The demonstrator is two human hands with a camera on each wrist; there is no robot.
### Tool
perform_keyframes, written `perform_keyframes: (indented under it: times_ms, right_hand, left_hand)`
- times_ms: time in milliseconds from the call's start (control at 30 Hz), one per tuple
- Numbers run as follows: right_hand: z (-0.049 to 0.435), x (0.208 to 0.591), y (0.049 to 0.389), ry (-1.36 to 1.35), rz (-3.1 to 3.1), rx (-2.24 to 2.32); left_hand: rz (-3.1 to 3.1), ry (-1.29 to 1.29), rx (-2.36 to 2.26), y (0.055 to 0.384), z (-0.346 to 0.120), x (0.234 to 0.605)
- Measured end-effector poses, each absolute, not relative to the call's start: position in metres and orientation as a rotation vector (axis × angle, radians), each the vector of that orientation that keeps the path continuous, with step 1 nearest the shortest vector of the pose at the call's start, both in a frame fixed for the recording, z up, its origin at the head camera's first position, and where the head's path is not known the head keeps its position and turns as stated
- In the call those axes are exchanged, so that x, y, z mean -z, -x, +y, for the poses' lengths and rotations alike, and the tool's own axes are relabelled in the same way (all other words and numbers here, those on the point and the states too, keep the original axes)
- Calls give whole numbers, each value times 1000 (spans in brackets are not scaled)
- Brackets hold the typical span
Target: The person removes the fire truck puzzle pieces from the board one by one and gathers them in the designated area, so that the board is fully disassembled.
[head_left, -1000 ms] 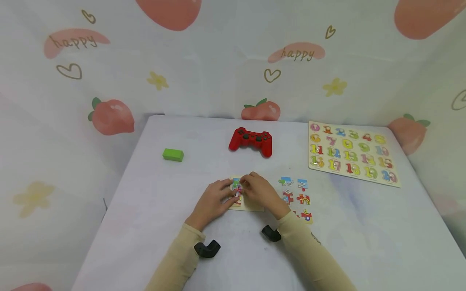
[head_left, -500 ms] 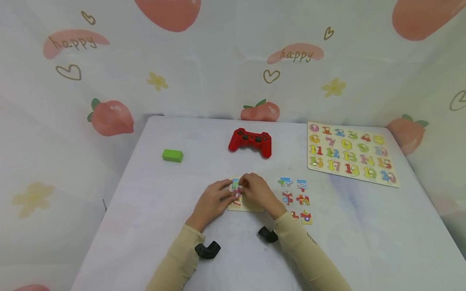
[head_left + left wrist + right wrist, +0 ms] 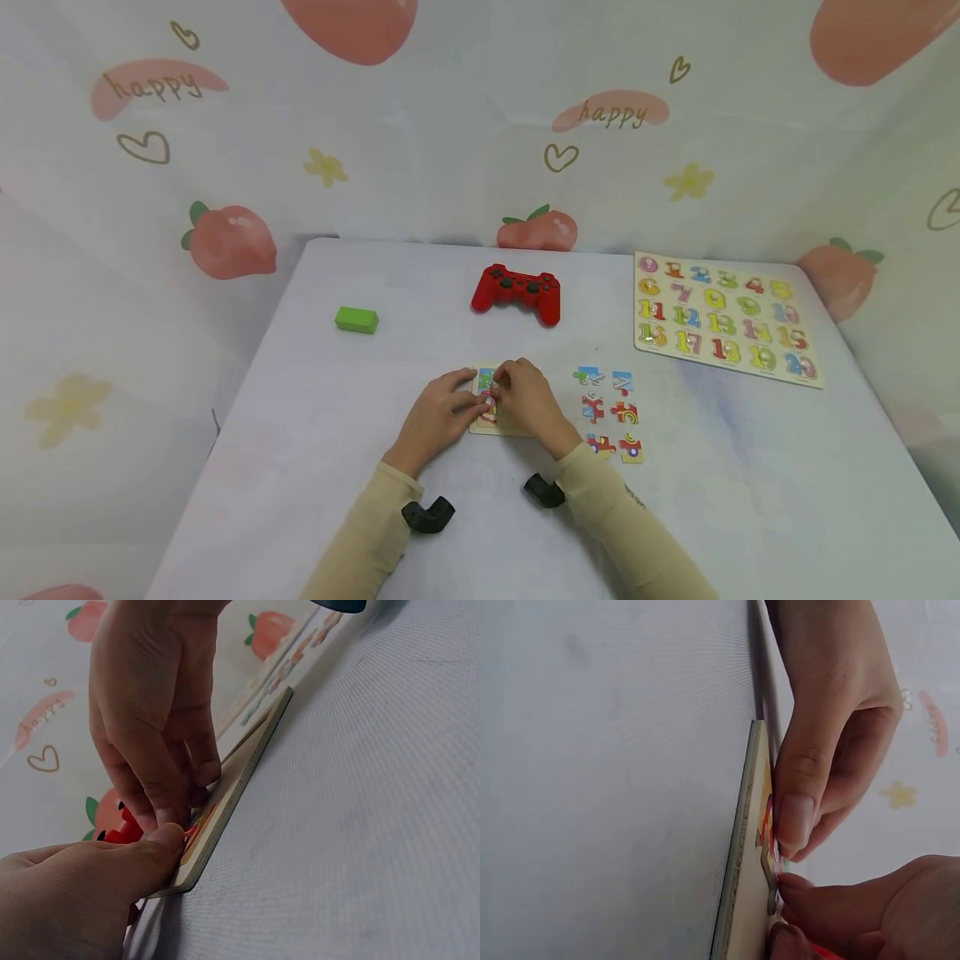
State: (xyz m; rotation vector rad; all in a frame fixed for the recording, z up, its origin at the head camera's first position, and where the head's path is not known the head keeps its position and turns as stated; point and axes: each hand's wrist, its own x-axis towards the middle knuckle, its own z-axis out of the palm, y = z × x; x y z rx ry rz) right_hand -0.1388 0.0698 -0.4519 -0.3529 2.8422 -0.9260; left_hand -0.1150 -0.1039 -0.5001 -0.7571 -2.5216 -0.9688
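A small wooden puzzle board point(image 3: 513, 428) lies flat, with colourful pieces along its left side. My left hand point(image 3: 437, 419) rests at its left edge. The index fingertip reaches the far left corner, and the thumb point(image 3: 795, 819) presses on the seated pieces. My right hand point(image 3: 531, 405) pinches a puzzle piece point(image 3: 772, 898) over the board, fingertips close beside the left thumb. Most of that piece is hidden behind the fingers. Several loose puzzle pieces point(image 3: 626, 412) lie in two columns to the right.
A red game controller point(image 3: 517, 288) lies beyond the board. A green block point(image 3: 356, 320) sits at the far left. At the back right is a large number puzzle board point(image 3: 726, 317). A patterned cloth point(image 3: 450, 125) hangs behind the table.
My right wrist and forearm have swung a little left, uncovering more of the nearest loose piece. The right fingertips stay by the seated pieces; my left hand has hardly moved.
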Motion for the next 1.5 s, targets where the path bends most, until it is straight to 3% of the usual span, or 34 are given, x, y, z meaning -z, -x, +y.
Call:
perform_keyframes:
  times_ms: [933,1167,1500]
  right_hand:
    - [73,458,150,73,2724,1291]
    - [102,441,159,-84,2674,1260]
    - [164,430,168,8,2631,1105]
  left_hand:
    - [-2544,758,988,118,-104,506]
    - [-2615,718,977,117,-104,504]
    - [-2630,678,985,115,-104,503]
